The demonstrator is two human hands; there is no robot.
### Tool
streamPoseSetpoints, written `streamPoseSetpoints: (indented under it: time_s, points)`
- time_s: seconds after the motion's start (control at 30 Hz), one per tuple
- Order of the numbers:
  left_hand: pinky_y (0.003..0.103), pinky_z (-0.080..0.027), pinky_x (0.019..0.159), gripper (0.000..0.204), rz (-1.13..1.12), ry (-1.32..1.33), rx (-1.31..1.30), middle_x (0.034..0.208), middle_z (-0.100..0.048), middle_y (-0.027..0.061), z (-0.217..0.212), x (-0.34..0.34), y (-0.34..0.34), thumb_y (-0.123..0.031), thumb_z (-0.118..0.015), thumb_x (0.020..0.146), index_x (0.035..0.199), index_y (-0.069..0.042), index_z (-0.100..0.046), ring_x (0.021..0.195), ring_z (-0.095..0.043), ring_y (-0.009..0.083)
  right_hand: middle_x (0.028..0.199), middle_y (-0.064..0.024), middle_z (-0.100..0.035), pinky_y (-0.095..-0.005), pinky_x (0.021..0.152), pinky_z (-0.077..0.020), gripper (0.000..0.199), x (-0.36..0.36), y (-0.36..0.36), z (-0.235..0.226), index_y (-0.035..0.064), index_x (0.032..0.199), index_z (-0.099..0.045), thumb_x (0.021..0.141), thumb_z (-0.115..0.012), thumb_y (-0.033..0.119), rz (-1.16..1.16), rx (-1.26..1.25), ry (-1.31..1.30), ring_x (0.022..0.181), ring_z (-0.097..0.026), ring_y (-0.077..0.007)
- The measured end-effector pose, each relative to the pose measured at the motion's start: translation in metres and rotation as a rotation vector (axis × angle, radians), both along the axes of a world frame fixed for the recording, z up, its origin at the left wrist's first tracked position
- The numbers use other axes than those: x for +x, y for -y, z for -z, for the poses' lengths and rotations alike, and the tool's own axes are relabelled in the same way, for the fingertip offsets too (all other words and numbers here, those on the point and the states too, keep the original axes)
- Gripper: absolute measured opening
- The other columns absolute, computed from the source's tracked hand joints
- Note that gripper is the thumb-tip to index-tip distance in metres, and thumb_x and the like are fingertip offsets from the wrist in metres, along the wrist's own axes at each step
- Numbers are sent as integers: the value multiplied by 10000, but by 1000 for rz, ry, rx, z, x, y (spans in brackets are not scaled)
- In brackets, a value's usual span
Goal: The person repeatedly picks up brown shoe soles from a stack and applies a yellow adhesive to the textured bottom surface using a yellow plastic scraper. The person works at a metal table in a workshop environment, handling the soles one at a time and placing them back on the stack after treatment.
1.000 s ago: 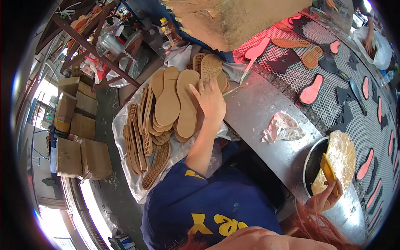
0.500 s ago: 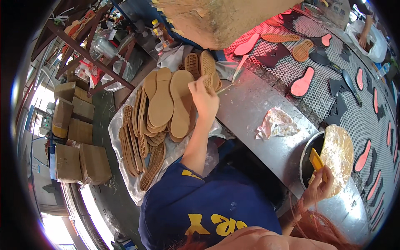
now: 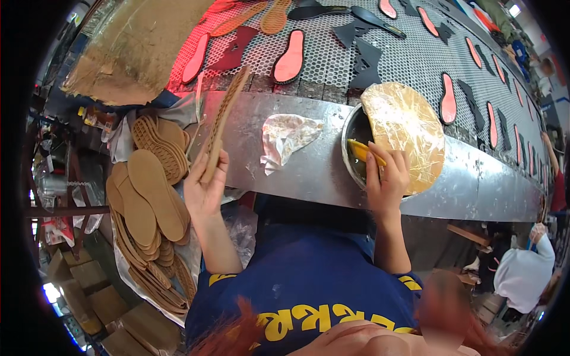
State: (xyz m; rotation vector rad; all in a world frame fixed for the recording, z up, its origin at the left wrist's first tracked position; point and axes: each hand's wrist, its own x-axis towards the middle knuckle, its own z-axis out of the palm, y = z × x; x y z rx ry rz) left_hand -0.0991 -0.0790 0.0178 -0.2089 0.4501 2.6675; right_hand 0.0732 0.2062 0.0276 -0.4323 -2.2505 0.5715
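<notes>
A tan shoe sole [image 3: 224,121] is gripped near its lower end by my left hand [image 3: 205,181]. It stands nearly on edge above the metal ledge, with its treaded side turned left. My right hand [image 3: 389,178] pinches a flat yellow tool [image 3: 366,153], perhaps a brush or scraper, over the open part of a round metal pot [image 3: 349,159]. The tool's lower end is inside the pot's mouth, and I cannot make out its tip. A shiny tan board [image 3: 409,139] covers the pot's right part. Left of my left hand lies a heap of tan soles [image 3: 155,196].
A crumpled stained sheet [image 3: 288,139] lies on the metal ledge [image 3: 237,148]. Beyond it, a mesh belt [image 3: 323,53] carries pink-topped insoles [image 3: 290,56] and black cut pieces. Cardboard boxes [image 3: 142,329] stand lower left. A person in a pale top [image 3: 525,276] is at the right.
My view has turned right. My left hand has lifted a sole off the heap and brought it over the ledge. My right hand has lowered the yellow tool into the pot's mouth.
</notes>
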Motion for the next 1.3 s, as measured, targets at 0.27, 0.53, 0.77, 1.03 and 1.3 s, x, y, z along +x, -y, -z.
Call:
streamPoseSetpoints:
  time_s: [0.27,0.53,0.77,1.03,1.3]
  points:
    - [478,-453,981,669,243,-424,-86,1335,-439,254,-6,58,-81,23,-550,769,1396,1,-316,1136,-530,318,921,-120,-602,-257,602,-494,107,4,9,2,-3,980,-645,896,-582,18,-9,-402,-122,775,-601,-182]
    - [436,-561,718,640,421,-378,34,1313,-442,289,17,63,-81,-145,-562,825,1403,-37,-308,1018,-591,321,1021,-109,-615,-246,640,-542,145,9,1,18,-13,1030,-608,957,-509,65,-116,-825,-287,783,-607,-120]
    - [389,-595,559,667,473,-422,-8,1258,-460,293,19,66,-80,-533,-307,970,1399,-23,-271,896,-624,303,1066,-121,-623,-253,660,-549,170,16,-9,17,-12,1063,-579,977,-488,103,-116,-1081,-320,786,-627,-135]
    - [405,-597,540,679,550,-460,-98,1286,-431,295,16,80,-84,-567,-252,967,1453,-102,-161,901,-628,332,1084,-182,-600,-327,714,-575,214,21,-6,7,-35,1077,-545,996,-435,131,-210,-1055,-602,878,-643,-248]
    - [369,-588,516,712,632,-541,-177,1303,-431,254,7,102,-99,-582,-281,956,1458,-104,-119,891,-629,316,1154,-259,-558,-361,812,-539,348,33,5,-26,-54,1033,-617,969,-506,270,-135,-51,-465,979,-618,-305]
